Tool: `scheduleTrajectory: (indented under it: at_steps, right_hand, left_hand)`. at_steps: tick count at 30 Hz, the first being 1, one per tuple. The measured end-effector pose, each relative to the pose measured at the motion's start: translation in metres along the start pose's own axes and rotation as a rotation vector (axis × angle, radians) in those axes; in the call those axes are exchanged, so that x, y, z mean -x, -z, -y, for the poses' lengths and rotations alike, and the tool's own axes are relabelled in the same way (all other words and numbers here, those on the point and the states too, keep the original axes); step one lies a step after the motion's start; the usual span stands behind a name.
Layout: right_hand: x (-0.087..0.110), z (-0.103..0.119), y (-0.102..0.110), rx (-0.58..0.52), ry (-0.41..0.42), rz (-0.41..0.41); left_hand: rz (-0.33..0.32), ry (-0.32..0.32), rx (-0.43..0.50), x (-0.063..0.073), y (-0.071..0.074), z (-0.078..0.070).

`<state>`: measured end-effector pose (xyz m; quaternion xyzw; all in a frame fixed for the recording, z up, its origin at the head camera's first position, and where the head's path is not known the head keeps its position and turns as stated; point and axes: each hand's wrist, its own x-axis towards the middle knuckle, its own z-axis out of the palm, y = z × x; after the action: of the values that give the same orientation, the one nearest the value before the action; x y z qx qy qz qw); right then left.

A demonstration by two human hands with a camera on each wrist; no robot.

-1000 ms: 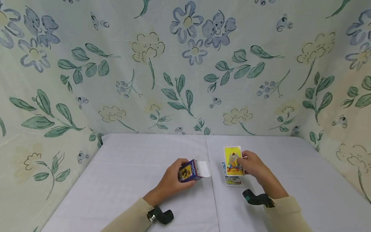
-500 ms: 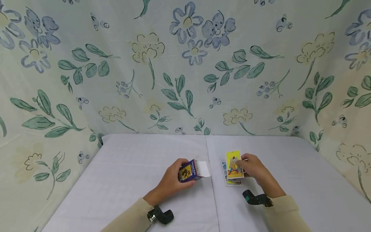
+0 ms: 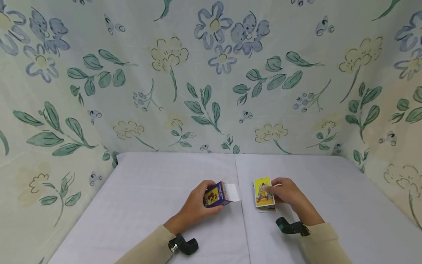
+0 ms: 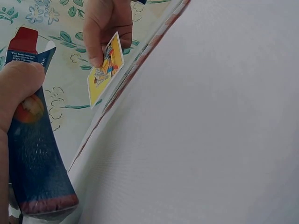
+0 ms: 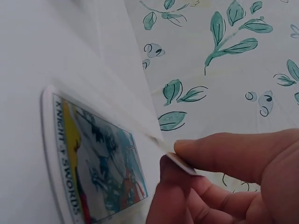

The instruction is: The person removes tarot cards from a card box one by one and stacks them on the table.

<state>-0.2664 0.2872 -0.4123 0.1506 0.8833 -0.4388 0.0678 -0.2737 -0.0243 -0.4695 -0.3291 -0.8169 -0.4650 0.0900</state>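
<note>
My left hand (image 3: 191,207) grips a dark blue and yellow card box (image 3: 213,196), its white flap (image 3: 233,192) lifted toward the right. In the left wrist view the box (image 4: 37,158) shows its dark blue long side, with the thumb on it. Between thumb and fingers my right hand (image 3: 287,190) pinches a yellow tarot card (image 3: 261,201). Below lies a Knight of Swords card (image 5: 105,158) on the table, mostly hidden by the yellow card in the head view. From the right wrist, the pinched card (image 5: 180,163) appears nearly edge-on above it.
A white cloth (image 3: 148,183) with a crease down its middle covers the table. Behind and at both sides hangs a flowered curtain (image 3: 211,91). Each forearm wears a black wrist camera, the left one (image 3: 186,245) and the right one (image 3: 290,225).
My right hand has brought the yellow card down and nearer, so it now overlaps most of the card on the table. The left hand and the box have stayed in place.
</note>
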Motion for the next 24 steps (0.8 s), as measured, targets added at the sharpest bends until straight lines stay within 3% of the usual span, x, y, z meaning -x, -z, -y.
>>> scheduleTrajectory:
  at_steps: [24]
  right_hand:
    - [-0.005, -0.012, -0.001, 0.028, -0.005, 0.030]
  left_hand:
    - [-0.002, 0.002, -0.001, 0.001, -0.001, 0.000]
